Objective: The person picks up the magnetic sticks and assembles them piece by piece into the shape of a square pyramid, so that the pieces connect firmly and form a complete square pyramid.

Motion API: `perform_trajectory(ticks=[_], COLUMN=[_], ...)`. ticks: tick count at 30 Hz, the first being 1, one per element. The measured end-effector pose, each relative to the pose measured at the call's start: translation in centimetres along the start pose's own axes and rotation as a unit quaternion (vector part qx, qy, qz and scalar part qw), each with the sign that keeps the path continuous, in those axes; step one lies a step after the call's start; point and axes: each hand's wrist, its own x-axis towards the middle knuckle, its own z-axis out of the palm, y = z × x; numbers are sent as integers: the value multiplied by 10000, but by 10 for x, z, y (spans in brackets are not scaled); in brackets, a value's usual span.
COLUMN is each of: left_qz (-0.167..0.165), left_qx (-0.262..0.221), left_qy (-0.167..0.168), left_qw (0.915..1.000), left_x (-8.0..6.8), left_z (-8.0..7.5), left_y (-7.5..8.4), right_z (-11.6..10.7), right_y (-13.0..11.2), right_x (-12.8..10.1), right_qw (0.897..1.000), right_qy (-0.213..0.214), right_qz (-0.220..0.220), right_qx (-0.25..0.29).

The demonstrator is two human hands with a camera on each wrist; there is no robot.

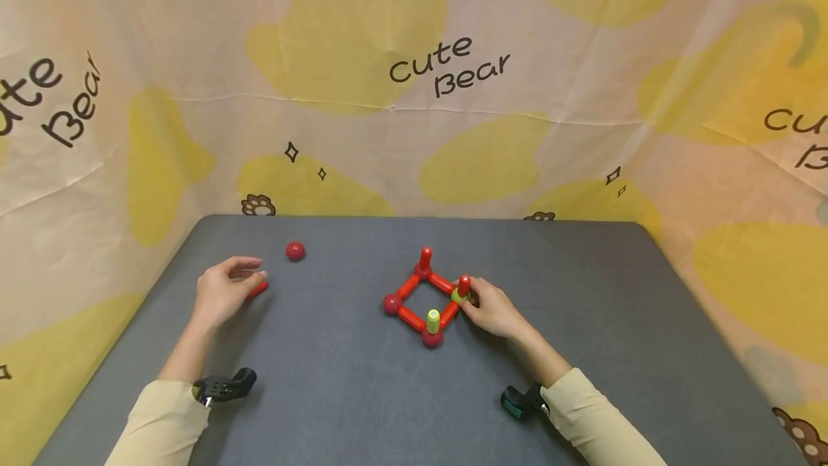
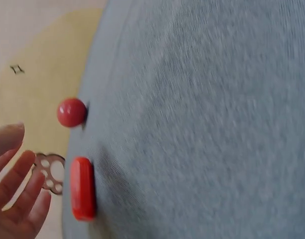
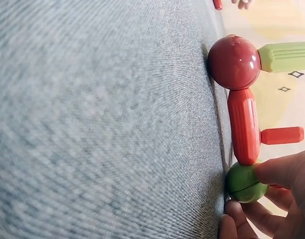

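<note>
While my right hand [image 1: 494, 310] pinches the green plastic ball [image 3: 244, 182] at the near right corner of the red rod-and-ball square frame [image 1: 425, 299], my left hand [image 1: 223, 295] hovers with fingers loosely apart over a loose red plastic rod [image 2: 83, 188]. Beyond it, a loose red ball [image 1: 295, 251] lies on the grey felt table [image 1: 362, 394].

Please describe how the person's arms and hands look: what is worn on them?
Both arms wear long, plain pale beige sleeves that end at the wrists. The left hand and right hand are bare, with no gloves, and no rings or watch can be seen. A small black camera mount sits at the left wrist; the mount at the right wrist is black with a green part.
</note>
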Motion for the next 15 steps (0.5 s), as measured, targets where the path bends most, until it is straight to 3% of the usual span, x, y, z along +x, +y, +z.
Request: perform_trajectory(ticks=[5,15], left_qz=[-273,-402], left_qx=[203,503], left_qy=[-295,-601], left_qw=[9990,9961], left_x=[-2,3], left_z=[-2,4], left_y=[-14,-28], right_z=[0,-1], right_y=[-1,-2], right_x=[-1,0], right_qw=[10000,9999], right_qy=[-80,-81], right_qz=[30,82], right_qx=[-5,20])
